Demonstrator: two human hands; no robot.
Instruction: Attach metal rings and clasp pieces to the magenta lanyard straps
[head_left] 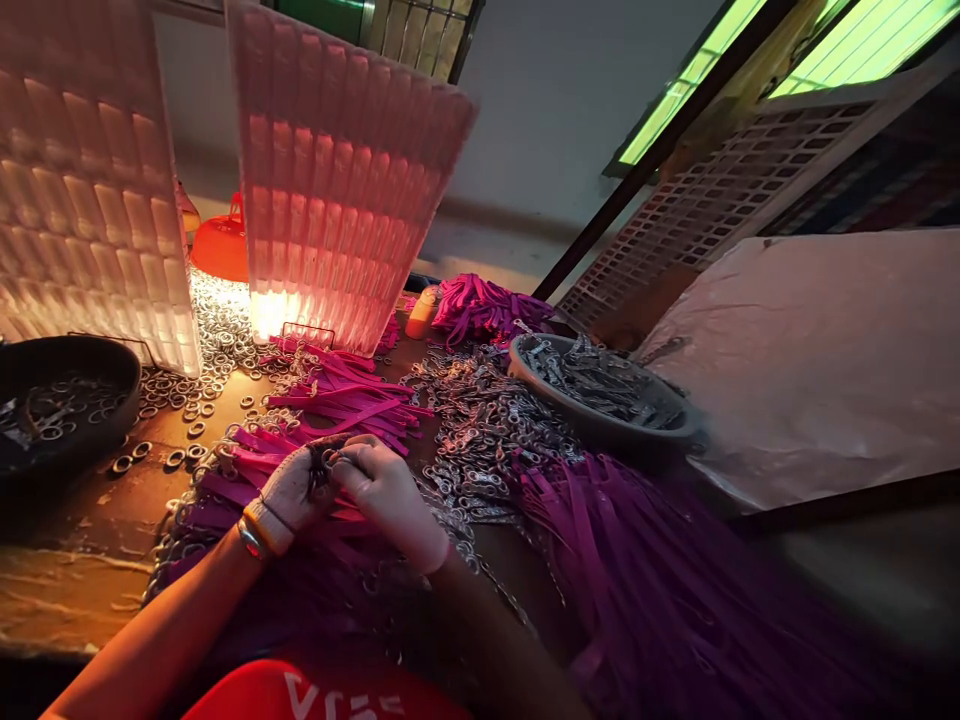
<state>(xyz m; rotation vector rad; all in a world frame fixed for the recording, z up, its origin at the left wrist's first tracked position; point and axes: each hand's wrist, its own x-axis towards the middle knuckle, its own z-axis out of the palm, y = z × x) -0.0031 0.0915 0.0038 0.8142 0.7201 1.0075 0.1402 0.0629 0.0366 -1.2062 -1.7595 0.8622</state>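
Centre of the frame: my left hand [292, 492] and right hand [390, 500] pinch narrowly on a dark piece [322, 472] (too shaded to identify), above straps [352, 405]. Rings [225, 345] lie left, clasps [484, 420] right of centre. I judge this step to be close fingerwork; the next move calls for a steady left hold and precise right fingertips.

On your brown table [94, 525], there lie loose metal rings [225, 335], purple straps [356, 400], many metal clasps [487, 420] and a dark bowl [118, 425].
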